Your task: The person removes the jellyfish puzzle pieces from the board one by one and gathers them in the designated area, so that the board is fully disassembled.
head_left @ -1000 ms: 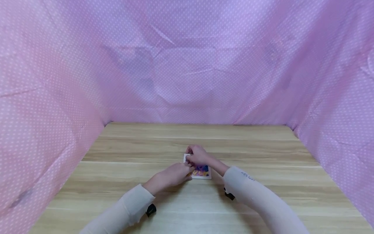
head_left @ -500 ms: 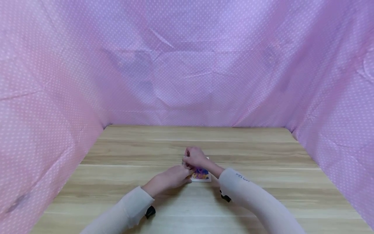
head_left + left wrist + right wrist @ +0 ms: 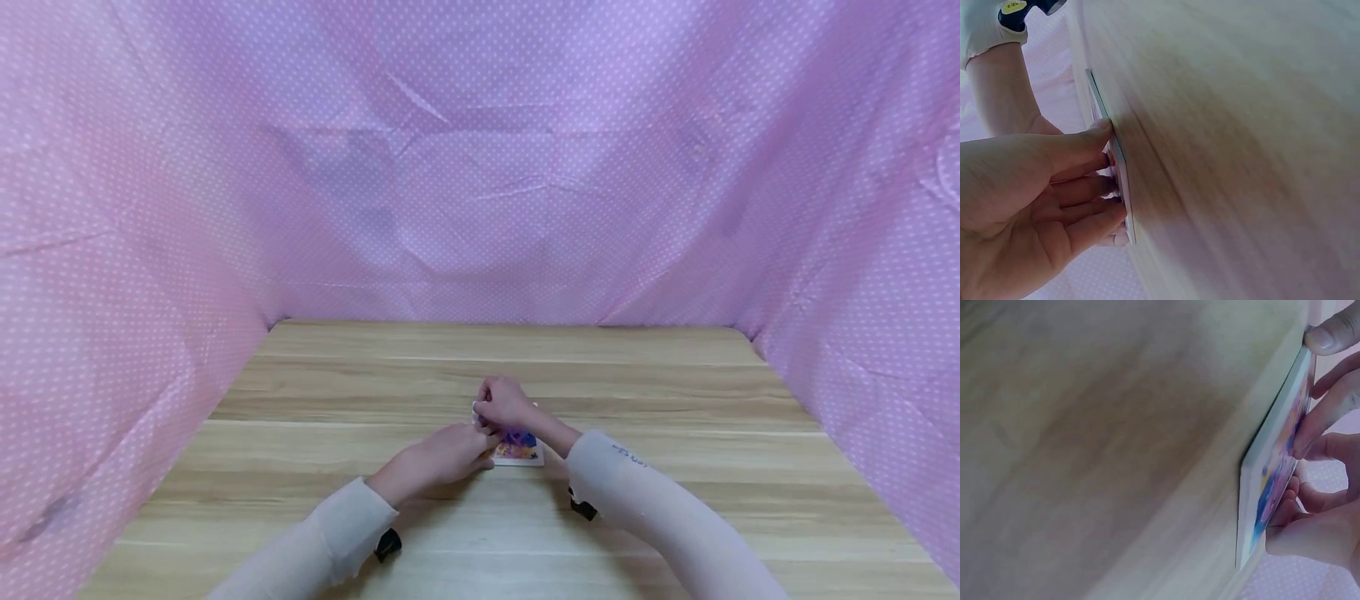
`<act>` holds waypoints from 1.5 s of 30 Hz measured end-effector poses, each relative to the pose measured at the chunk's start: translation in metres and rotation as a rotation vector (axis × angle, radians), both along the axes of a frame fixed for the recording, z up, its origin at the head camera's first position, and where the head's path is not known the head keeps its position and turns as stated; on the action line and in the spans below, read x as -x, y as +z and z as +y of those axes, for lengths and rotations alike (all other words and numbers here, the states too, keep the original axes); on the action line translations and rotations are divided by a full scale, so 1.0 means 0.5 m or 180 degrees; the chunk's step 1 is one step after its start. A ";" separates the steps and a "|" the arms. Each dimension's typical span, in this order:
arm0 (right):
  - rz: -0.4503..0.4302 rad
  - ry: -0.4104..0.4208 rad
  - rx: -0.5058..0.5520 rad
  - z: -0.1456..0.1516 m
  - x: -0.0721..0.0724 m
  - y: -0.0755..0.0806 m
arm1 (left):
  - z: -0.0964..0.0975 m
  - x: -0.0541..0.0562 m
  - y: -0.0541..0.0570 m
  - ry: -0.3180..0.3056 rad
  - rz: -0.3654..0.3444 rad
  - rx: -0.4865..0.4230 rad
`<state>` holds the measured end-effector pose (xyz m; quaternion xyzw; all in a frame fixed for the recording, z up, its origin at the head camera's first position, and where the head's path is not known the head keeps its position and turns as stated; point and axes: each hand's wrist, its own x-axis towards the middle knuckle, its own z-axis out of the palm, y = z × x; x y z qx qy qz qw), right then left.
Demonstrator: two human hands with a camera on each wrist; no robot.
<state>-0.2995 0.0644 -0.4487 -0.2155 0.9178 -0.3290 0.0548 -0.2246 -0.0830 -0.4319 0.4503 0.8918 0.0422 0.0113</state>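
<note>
A small, thin square board (image 3: 517, 450) with a white border and a bright purple, blue and orange picture lies flat on the table. My left hand (image 3: 453, 452) holds it at the left side; in the left wrist view the thumb (image 3: 1100, 130) is against the edge and fingertips touch the picture. Over the far left part of the board is my right hand (image 3: 506, 402), its fingers curled. In the right wrist view the right thumb (image 3: 1285, 540) and fingers bend down to the picture's face (image 3: 1275, 478); whether they pinch a loose piece is hidden.
The light wood table (image 3: 660, 375) extends on all sides of the board. Pink cloth with white dots (image 3: 480, 208) hangs behind it and along both sides. A dark device (image 3: 387, 544) sits under the left cuff, another (image 3: 582, 505) under the right.
My right hand makes small movements at the board's far left part, its fingers bending more over it. The left hand stays on the board's left side. The camera view tilts slightly.
</note>
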 end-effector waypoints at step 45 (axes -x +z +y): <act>0.0189 -0.0018 -0.0209 -0.002 -0.016 0.015 | 0.000 -0.005 -0.003 0.0039 -0.0095 -0.0291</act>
